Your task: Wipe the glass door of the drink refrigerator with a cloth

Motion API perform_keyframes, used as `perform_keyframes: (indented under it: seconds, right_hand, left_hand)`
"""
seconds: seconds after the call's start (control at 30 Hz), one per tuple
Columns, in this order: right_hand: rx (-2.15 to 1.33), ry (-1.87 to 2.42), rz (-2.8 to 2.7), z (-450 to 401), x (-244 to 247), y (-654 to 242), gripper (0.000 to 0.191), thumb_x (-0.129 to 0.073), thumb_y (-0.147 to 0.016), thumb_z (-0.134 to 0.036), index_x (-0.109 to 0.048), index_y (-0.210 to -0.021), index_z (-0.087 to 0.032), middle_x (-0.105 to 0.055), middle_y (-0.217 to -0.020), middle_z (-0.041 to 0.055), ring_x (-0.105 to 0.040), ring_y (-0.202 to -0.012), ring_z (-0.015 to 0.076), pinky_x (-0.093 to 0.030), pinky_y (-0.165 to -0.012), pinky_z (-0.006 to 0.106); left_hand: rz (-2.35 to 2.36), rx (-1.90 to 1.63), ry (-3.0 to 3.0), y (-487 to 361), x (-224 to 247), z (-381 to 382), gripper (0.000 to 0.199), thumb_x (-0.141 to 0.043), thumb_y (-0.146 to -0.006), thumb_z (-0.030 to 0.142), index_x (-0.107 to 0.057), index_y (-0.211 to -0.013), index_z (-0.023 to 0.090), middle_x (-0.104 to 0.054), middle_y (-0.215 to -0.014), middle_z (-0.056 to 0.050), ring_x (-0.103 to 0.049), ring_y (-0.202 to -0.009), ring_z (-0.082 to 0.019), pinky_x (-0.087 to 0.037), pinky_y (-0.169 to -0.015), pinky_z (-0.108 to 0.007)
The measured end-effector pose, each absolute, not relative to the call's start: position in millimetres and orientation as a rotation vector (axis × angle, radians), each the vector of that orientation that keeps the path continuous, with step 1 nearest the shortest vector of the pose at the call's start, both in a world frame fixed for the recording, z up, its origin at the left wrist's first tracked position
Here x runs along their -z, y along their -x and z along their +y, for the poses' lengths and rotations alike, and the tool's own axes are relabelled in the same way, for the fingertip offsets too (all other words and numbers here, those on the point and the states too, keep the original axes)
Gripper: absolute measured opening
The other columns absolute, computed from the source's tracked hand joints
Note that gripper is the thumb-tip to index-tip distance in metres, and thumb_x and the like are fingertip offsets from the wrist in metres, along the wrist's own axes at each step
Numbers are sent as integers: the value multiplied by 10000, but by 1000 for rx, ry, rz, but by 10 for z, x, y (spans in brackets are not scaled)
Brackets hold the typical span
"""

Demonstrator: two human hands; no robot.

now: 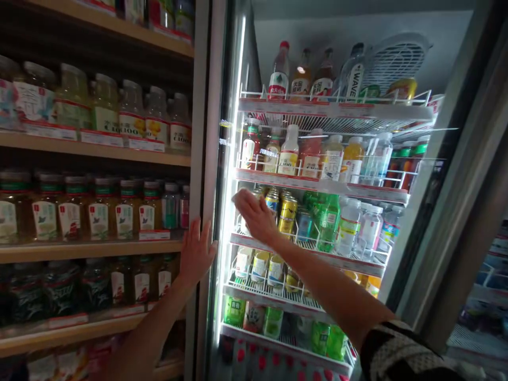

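My left hand (197, 246) rests with its fingers spread against the grey upright frame (202, 132) at the left side of a lit drinks cooler. My right hand (257, 216) reaches across the front of the cooler, at the height of its middle shelf. Under its fingers shows the edge of a pale, cloth-like piece (239, 196), partly hidden and blurred. Behind that hand stand cans, among them a gold can (288, 214), and a green bottle (329, 223).
Wire shelves in the cooler hold several rows of bottles and cans. At left, wooden shelves (91, 250) carry rows of bottled drinks. A dark slanted door edge (440, 211) stands on the right. Thin reflections cross the cooler's front.
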State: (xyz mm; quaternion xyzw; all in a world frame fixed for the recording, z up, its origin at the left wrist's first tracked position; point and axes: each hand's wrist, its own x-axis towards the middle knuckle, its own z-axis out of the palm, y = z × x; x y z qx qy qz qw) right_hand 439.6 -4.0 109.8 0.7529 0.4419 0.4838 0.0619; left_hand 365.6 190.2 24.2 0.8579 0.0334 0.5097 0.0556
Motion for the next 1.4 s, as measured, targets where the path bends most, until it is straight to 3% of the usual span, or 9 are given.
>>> perform_keyframes:
  seconds: [0.13,0.33,0.5,0.63,0.73,0.87,1.07,1.23,1.4]
  right_hand:
    - [-1272,-2003,1586,106,-741,-4362,600,-360,-836,-82,-289,-1428,-156,-298,-1511,10,-120,-1425,142,-144,-1166,385]
    - [-1474,-2152,1393,-68,-776,-4387,657,-379,-828,-72,-220,-1458,-169,-250,-1528,34,-80,-1434,203,-55,-1162,495]
    - [-1306,-1982,1500,-685,-480,-4338,661,-450,-783,-90,-313,-1424,-175,-292,-1513,5,-13,-1437,156,-76,-1174,427]
    - [-1636,-2237,1063,-1233,-625,-4344,677,-433,-823,-119,-234,-1457,-252,-276,-1518,-3,-33,-1438,191,25,-1156,487]
    - [-1682,-2312,941,-1535,-501,-4271,694,-446,-832,-141,-190,-1470,-241,-264,-1523,15,-57,-1437,222,-14,-1156,491]
    - [-1532,-2206,1060,-1824,-243,-4183,646,-422,-855,-132,-221,-1460,-234,-318,-1500,9,-61,-1437,180,-27,-1165,452]
    - [-1936,-2322,605,-2172,-525,-4252,651,-405,-876,-156,-165,-1475,-250,-236,-1530,72,-114,-1430,246,-127,-1131,520]
    - [-1744,-2360,673,-2525,-80,-4126,717,-427,-847,-114,-125,-1478,-267,-251,-1526,54,-184,-1417,234,-189,-1127,469]
    - [-2078,-2339,288,-2850,-426,-4247,650,-365,-899,-162,-100,-1479,-285,-168,-1548,68,-178,-1415,279,-251,-1084,523]
  left_hand:
    - [61,-1534,-2602,-3630,-112,2012,542,-352,-872,327,-344,-1375,124,-267,-1488,-191,-242,-1382,-331,-277,-1080,-534]
    - [43,-1505,-2593,-3650,-108,1967,544,-357,-874,330,-341,-1373,115,-241,-1497,-195,-211,-1393,-328,-258,-1091,-535]
    - [-79,-1511,-2566,-3678,-130,1770,538,-374,-881,323,-312,-1391,165,-209,-1518,-156,-181,-1406,-301,-231,-1105,-540]
    - [-201,-1545,-2550,-3740,-142,1462,522,-382,-897,318,-310,-1392,169,-197,-1520,-157,-148,-1415,-286,-233,-1111,-523]
    - [-351,-1552,-2538,-3789,-153,1142,534,-410,-887,290,-304,-1397,173,-209,-1520,-142,-126,-1418,-274,-230,-1122,-497]
    - [-501,-1582,-2509,-3840,-151,752,560,-433,-872,250,-281,-1408,188,-243,-1509,-135,-132,-1418,-263,-247,-1118,-488]
    - [-610,-1654,-2425,-3937,-199,331,577,-449,-871,245,-263,-1414,181,-209,-1518,-145,-124,-1419,-262,-229,-1128,-469]
    - [-655,-1649,-2420,-3984,-218,111,616,-458,-866,235,-220,-1433,206,-199,-1524,-129,-119,-1420,-263,-206,-1132,-484]
    - [-617,-1685,-2380,-4071,-357,-32,663,-458,-873,258,-140,-1454,243,-153,-1538,-113,-123,-1420,-264,-168,-1138,-508]
